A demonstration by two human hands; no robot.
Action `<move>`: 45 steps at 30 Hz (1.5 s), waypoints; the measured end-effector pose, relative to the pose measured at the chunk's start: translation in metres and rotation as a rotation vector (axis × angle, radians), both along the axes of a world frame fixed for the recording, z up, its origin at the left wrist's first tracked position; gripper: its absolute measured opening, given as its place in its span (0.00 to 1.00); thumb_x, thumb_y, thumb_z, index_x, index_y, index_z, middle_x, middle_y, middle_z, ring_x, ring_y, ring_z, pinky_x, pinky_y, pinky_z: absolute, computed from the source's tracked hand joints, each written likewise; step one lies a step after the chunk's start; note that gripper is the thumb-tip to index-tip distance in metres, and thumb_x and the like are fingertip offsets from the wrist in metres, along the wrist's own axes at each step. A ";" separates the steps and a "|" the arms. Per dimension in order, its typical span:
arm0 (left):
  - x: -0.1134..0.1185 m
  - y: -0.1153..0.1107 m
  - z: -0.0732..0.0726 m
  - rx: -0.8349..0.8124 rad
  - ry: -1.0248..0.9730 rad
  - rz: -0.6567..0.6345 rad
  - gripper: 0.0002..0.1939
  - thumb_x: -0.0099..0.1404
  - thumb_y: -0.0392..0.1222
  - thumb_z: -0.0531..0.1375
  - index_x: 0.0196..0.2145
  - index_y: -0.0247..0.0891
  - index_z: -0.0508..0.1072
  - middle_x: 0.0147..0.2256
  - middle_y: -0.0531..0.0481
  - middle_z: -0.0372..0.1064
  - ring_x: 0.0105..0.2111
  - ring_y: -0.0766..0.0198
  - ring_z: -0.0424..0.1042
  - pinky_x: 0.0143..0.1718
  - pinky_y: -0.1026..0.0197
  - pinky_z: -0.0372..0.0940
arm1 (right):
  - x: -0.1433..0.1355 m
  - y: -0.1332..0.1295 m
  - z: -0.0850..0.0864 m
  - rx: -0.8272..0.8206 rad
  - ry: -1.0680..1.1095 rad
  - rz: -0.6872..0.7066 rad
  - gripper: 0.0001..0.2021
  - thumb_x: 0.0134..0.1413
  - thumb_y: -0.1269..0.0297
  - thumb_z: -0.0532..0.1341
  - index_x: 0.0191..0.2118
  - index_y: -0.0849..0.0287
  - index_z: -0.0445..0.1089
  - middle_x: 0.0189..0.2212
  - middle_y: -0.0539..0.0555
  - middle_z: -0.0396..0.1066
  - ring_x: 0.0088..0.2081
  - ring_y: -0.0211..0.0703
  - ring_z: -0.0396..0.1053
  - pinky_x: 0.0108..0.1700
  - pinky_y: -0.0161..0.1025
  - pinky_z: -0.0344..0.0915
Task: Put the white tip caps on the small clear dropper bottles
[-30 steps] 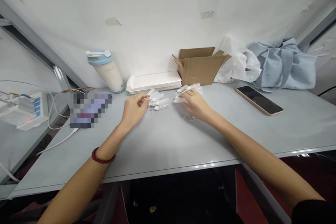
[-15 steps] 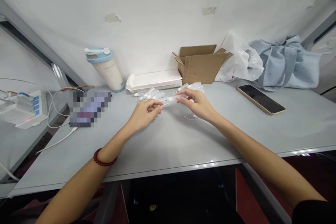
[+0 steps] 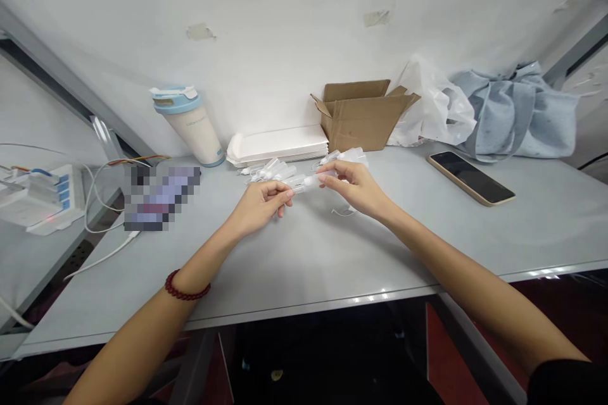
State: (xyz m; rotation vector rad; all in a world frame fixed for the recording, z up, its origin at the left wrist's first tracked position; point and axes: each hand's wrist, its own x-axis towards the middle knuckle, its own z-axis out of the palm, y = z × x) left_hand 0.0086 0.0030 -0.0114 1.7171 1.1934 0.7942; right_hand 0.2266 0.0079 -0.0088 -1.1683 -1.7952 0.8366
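Observation:
My left hand (image 3: 266, 204) pinches a small clear plastic piece (image 3: 298, 188) between thumb and fingers at the middle of the table. Just to its right, my right hand (image 3: 350, 185) is closed on a translucent white plastic piece (image 3: 312, 180), whose left end meets or nearly meets the clear one. Behind my left hand lies a pile of clear and white plastic pieces (image 3: 273, 169). More such pieces (image 3: 354, 155) rest behind my right hand. A thin white curved strip (image 3: 342, 211) shows below my right hand.
Along the wall stand a blue-lidded cup (image 3: 192, 130), white flat packs (image 3: 280, 144), an open cardboard box (image 3: 363, 120), a white plastic bag (image 3: 434, 107) and a blue cloth bag (image 3: 546, 117). A phone (image 3: 472, 177) lies right; cables and a power strip (image 3: 61, 196) are left.
The view has shifted very slightly. Both hands keep almost the same place and grip, and the pieces between them have barely moved.

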 end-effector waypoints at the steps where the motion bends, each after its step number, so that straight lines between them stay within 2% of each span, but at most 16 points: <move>1: 0.000 0.000 0.000 -0.013 -0.023 0.009 0.13 0.61 0.49 0.61 0.28 0.35 0.72 0.21 0.54 0.67 0.19 0.70 0.64 0.23 0.65 0.60 | 0.000 0.000 0.000 -0.005 0.003 0.000 0.10 0.56 0.62 0.60 0.37 0.62 0.75 0.30 0.53 0.74 0.33 0.40 0.68 0.36 0.37 0.60; 12: 0.001 -0.001 0.000 -0.138 -0.163 0.015 0.15 0.60 0.50 0.63 0.26 0.35 0.72 0.20 0.54 0.65 0.19 0.70 0.63 0.23 0.65 0.60 | 0.000 -0.001 0.000 -0.024 0.009 0.038 0.10 0.56 0.61 0.60 0.36 0.62 0.75 0.29 0.53 0.75 0.30 0.38 0.66 0.33 0.36 0.58; 25: 0.002 -0.002 0.000 -0.145 -0.189 -0.001 0.15 0.60 0.50 0.63 0.26 0.35 0.71 0.20 0.54 0.64 0.19 0.70 0.62 0.23 0.65 0.59 | -0.001 -0.003 0.002 -0.025 0.020 0.069 0.10 0.57 0.61 0.59 0.32 0.61 0.73 0.26 0.50 0.72 0.30 0.37 0.65 0.32 0.36 0.57; 31: 0.003 -0.002 -0.001 -0.091 -0.143 -0.002 0.14 0.60 0.50 0.62 0.26 0.36 0.70 0.20 0.54 0.64 0.19 0.69 0.63 0.23 0.64 0.61 | -0.002 -0.004 0.002 0.032 -0.032 0.070 0.10 0.58 0.62 0.59 0.32 0.61 0.74 0.27 0.51 0.73 0.30 0.37 0.66 0.33 0.36 0.59; 38: 0.007 -0.004 -0.003 -0.013 -0.077 0.052 0.14 0.59 0.50 0.61 0.27 0.36 0.70 0.21 0.54 0.66 0.18 0.69 0.63 0.23 0.63 0.61 | -0.004 -0.005 -0.007 0.114 -0.099 0.089 0.11 0.60 0.61 0.57 0.35 0.61 0.74 0.27 0.52 0.74 0.30 0.38 0.68 0.33 0.36 0.60; 45: 0.007 -0.005 -0.004 0.015 -0.031 0.038 0.12 0.60 0.49 0.60 0.27 0.36 0.69 0.22 0.53 0.67 0.18 0.69 0.64 0.22 0.64 0.62 | -0.006 -0.004 -0.012 0.139 -0.132 0.099 0.12 0.59 0.61 0.57 0.37 0.61 0.75 0.29 0.53 0.76 0.30 0.39 0.68 0.33 0.36 0.60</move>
